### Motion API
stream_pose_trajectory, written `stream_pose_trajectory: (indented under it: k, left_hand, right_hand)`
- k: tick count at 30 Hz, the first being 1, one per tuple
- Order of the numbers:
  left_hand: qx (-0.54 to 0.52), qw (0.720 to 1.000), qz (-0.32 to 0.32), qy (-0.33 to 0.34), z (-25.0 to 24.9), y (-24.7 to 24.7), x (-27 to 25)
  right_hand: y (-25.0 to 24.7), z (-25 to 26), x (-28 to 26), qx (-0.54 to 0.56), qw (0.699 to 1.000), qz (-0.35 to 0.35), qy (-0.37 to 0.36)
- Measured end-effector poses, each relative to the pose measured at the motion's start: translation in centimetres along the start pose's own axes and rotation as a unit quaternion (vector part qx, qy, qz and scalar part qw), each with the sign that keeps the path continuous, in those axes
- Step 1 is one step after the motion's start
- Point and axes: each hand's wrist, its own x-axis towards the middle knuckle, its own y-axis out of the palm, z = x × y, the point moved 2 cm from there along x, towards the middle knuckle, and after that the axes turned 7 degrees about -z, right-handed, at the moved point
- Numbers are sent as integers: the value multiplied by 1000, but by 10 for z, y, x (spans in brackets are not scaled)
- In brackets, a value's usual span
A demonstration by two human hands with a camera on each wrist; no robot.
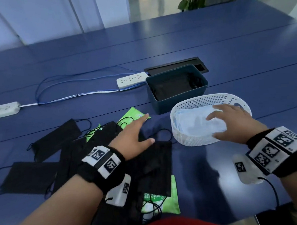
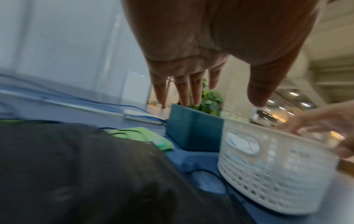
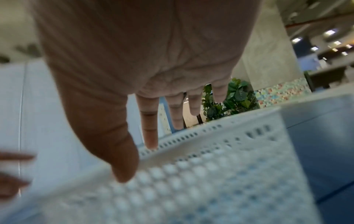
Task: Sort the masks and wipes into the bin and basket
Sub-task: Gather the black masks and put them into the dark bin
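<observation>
My right grip (image 1: 231,123) is spread flat, fingers straight, over the pale blue masks (image 1: 197,123) lying in the white perforated plastic basket (image 1: 186,139); it holds nothing. My left grip (image 1: 133,136) is also open and empty, fingers extended above the scattered black face masks (image 1: 154,162) and green wipe packets (image 1: 132,116) on the blue desk (image 1: 192,40). Just behind the basket stands the dark teal rectangular bin (image 1: 178,100) with black masks inside. Farther back lie a white power strip (image 1: 131,79) and blue cables (image 1: 59,81).
</observation>
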Motion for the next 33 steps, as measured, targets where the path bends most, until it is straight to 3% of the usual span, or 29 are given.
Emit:
stream_pose_trajectory:
  k: [3,6,8,12,16,21,24,28,33]
  left_hand:
    - [-132,979,-57,-143,43,-26,-21]
    - [-162,953,-42,-251,82,-41,-40]
    - [-185,932,-19,-310,103,-43,-52]
    - [-281,881,16,-380,113,-32,-62]
    - [-289,865,77,-403,95,-8,-48]
    - [-262,872,58,-410,82,15,-25]
    - [-198,902,37,-382,80,21,-15]
    - [-146,937,30,-317,81,24,0]
    - [-148,932,17,-332,78,25,6]
  right_hand:
    - [-17,37,-8,103,992,-58,-35]
    - [-11,78,-12,180,980,-61,-53]
    - [10,96,-10,222,974,-20,-39]
    - [75,105,-4,205,966,149,55]
    - [118,105,0,259,925,230,157]
    - [128,114,2,328,894,202,231]
    - [130,115,3,283,923,165,204]
    - [124,129,-3,273,939,165,127]
    - [119,137,-1,262,955,135,41]
